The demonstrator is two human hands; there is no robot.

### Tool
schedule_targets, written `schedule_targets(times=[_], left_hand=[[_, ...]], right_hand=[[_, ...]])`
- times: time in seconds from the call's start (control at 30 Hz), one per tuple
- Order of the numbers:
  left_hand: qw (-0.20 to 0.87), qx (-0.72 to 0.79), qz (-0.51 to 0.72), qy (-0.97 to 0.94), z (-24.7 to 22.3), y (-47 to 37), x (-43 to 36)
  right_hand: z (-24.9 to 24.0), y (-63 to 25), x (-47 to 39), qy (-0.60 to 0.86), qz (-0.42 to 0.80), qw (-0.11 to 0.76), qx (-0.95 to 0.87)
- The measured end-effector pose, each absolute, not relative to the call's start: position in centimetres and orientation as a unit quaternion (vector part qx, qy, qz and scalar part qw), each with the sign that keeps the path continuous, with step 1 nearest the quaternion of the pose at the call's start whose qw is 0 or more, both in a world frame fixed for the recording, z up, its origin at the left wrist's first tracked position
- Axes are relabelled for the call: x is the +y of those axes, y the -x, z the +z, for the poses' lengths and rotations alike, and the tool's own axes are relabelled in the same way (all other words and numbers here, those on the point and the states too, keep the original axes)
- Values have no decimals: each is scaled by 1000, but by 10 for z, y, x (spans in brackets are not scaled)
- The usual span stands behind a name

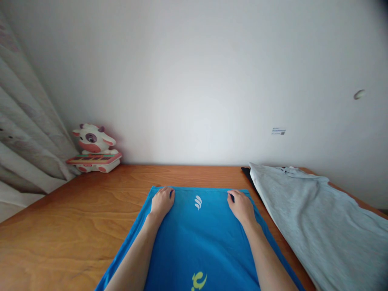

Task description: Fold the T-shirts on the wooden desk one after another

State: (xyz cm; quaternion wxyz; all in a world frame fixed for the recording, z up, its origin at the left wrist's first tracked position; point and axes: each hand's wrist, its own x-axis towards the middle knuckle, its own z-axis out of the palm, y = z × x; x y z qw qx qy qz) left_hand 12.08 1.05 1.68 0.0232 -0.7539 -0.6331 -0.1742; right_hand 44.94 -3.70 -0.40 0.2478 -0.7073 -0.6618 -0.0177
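Note:
A blue shirt (197, 230) lies spread flat on the wooden table, its straight hemmed edge toward the wall. It bears a small white print near that edge and a yellow-green print lower down, cut off by the bottom of the view. At the far left corner, my left hand (163, 201) has its fingers curled over the hem, closed on the fabric. My right hand (241, 205) pinches the same hem near the far right corner, thumb and fingers bent together. Both forearms rest over the shirt's sides. Its near end is out of view.
On the right, a grey garment (315, 218) lies over something black (247, 173). A cow-shaped toy keyboard (95, 155) stands at the table's back left, beside a pale curtain (27, 121). The wooden table (60, 226) meets a white wall (194, 81).

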Motion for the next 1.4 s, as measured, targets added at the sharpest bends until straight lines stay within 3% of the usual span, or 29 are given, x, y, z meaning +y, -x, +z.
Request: schedule_targets(times=[0.5,0.7,1.1,1.4], left_hand=[[-70,-641,-206,736,2,-79,38],[-34,-642,-171,746,-7,-71,39],[23,-660,-109,743,-14,-83,34],[26,-662,-136,737,-6,-87,29]], right_hand=[[-18,-474,-32,741,5,207,-638],[-18,-473,-30,777,0,96,-623],[-9,-466,-31,804,56,51,-590],[-13,-468,-38,790,-26,136,-598]])
